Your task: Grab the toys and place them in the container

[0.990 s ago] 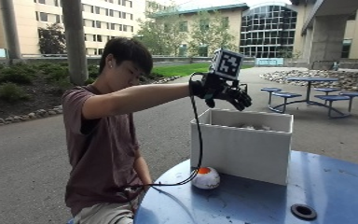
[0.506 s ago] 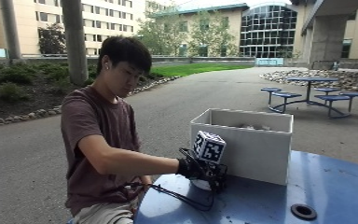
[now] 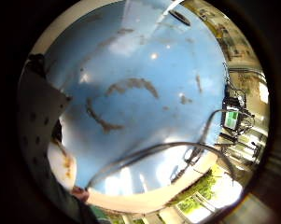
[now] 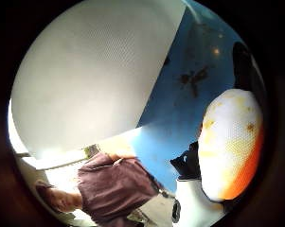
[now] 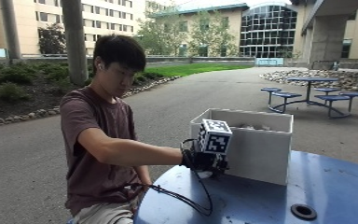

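A white and orange toy ball lies close against my gloved right hand, low over the blue table at the near wall of the white container. My fingers curl down round the ball, which the outside view almost wholly hides; only a white sliver shows under the hand. In the thumb side palm view the container wall stands right beside the ball. The little finger side palm view catches the ball's edge over the table top. Pale things lie inside the container.
The round blue table has a dark hole near its front right. A black cable loops from the hand across the table's edge. The seated person's bare arm reaches in from the left.
A second ago the hand was up above the container's rim. It came down to the ball on the table beside the container and now sits curled over it, a little higher than half a second ago.
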{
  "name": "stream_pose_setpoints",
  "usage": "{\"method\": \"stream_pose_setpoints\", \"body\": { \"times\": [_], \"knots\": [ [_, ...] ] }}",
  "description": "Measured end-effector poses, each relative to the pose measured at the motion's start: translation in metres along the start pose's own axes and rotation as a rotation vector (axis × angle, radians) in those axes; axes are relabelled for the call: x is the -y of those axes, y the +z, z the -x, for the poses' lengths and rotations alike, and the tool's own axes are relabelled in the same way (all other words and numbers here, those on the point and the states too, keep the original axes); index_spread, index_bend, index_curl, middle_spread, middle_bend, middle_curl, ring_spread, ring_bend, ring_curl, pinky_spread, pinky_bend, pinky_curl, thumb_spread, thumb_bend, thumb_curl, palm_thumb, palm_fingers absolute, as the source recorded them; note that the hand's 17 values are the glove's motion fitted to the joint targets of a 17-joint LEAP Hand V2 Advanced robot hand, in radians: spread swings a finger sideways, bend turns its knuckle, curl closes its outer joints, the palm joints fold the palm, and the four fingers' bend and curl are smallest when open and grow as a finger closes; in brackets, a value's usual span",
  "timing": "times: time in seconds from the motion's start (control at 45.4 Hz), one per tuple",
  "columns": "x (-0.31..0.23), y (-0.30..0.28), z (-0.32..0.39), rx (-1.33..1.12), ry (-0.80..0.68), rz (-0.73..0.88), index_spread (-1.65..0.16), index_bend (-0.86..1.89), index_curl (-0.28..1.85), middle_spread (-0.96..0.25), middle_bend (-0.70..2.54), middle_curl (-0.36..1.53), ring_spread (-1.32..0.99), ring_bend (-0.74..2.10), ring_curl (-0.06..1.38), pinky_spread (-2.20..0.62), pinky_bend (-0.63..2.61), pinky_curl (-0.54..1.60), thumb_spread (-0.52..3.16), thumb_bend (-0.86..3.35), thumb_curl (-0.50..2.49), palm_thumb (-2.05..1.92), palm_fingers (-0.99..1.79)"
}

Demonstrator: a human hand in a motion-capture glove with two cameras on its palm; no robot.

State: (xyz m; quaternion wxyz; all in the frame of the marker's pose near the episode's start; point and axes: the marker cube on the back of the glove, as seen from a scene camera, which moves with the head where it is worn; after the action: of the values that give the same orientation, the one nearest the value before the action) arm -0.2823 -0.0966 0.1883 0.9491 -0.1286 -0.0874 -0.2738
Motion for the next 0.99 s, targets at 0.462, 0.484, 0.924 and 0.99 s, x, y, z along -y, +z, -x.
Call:
{"method": "stream_pose_setpoints", "body": {
  "times": [0.462, 0.484, 0.924, 0.99],
  "knots": [
    [0.001, -0.277, 0.041, -0.143, 0.196, -0.184, -0.21, 0.99, 0.80, -0.22, 1.19, 0.78, -0.41, 1.33, 0.72, -0.40, 1.17, 0.53, 0.74, 0.11, 1.10, 0.59, 0.91],
    [0.004, -0.284, 0.051, -0.150, 0.168, -0.189, -0.21, 1.00, 0.81, -0.22, 1.19, 0.79, -0.42, 1.33, 0.72, -0.40, 1.17, 0.53, 0.73, 0.10, 1.11, 0.59, 0.91],
    [0.095, -0.265, 0.239, -0.329, -0.148, -0.122, -0.27, 0.96, 0.94, -0.24, 1.19, 0.85, -0.43, 1.37, 0.77, -0.39, 1.25, 0.58, 0.50, 0.06, 1.25, 0.62, 0.74],
    [0.110, -0.249, 0.270, -0.348, -0.152, -0.067, -0.28, 0.92, 0.95, -0.25, 1.17, 0.85, -0.43, 1.36, 0.77, -0.39, 1.26, 0.59, 0.49, 0.05, 1.25, 0.62, 0.66]
  ]
}}
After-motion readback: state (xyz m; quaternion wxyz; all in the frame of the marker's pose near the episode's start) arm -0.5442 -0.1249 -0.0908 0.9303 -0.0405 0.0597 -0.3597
